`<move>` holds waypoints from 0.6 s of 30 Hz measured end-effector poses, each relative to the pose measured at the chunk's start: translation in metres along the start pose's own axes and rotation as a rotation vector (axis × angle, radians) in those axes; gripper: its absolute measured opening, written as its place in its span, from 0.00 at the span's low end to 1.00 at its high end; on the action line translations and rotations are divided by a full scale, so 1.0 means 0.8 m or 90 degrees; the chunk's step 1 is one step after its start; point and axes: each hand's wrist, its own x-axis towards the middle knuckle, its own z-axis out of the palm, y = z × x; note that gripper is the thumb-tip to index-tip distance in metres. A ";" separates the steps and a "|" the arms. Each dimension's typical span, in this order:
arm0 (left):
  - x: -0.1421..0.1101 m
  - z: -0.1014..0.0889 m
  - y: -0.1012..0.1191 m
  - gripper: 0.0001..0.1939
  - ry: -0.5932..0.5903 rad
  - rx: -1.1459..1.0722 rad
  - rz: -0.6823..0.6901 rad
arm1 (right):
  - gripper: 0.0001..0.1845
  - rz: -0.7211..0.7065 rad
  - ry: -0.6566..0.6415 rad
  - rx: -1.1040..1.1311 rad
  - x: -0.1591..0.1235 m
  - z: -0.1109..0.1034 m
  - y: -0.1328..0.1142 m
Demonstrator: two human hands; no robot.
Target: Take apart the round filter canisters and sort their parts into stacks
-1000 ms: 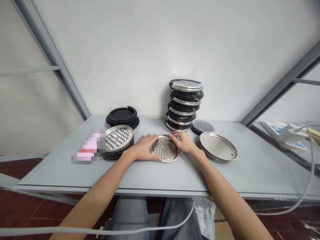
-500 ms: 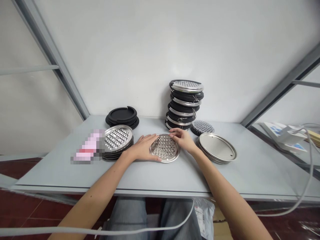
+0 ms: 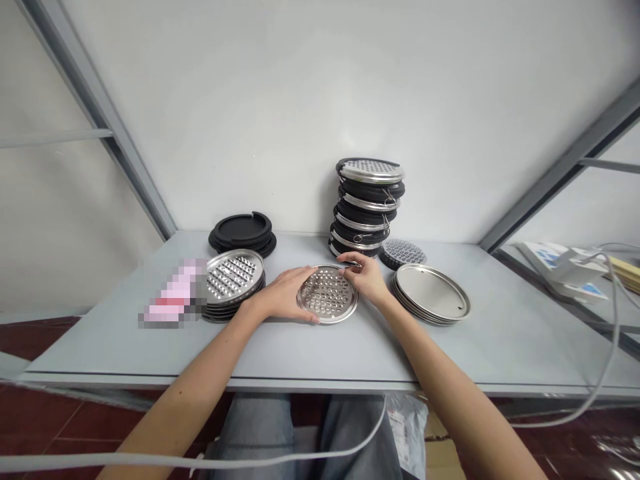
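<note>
A round metal grater disc (image 3: pixel 328 295) with rows of raised holes lies on the table in front of me. Spanning its left side, my left hand (image 3: pixel 284 295) has fingers on the far rim and the thumb on the near rim. At the disc's upper right edge, the thumb and fingers of my right hand (image 3: pixel 369 277) are pinched together; whatever is between them is too small to make out. Left of my left hand stands a stack of grater discs (image 3: pixel 234 275). Plain metal discs with small holes (image 3: pixel 431 292) are piled right of my right hand.
A tall stack of black rings and metal discs with wire loops (image 3: pixel 367 207) stands by the wall. Black round holders (image 3: pixel 243 230) sit at back left, fine-holed discs (image 3: pixel 404 252) at back right. A pixelated pink item (image 3: pixel 175 293) lies left. A white cable (image 3: pixel 611 333) hangs right.
My right hand's fingers have shifted slightly at the disc's upper right edge, the index finger lifting a little. My left hand and the disc stay in place. The view shifts slightly.
</note>
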 end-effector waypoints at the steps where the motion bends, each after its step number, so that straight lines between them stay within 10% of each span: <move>1: 0.000 0.000 0.000 0.60 0.000 0.002 0.000 | 0.16 0.014 0.006 -0.004 -0.001 0.001 -0.001; 18: -0.001 -0.004 0.007 0.63 0.015 -0.014 -0.032 | 0.14 0.050 0.153 0.001 0.004 -0.005 0.009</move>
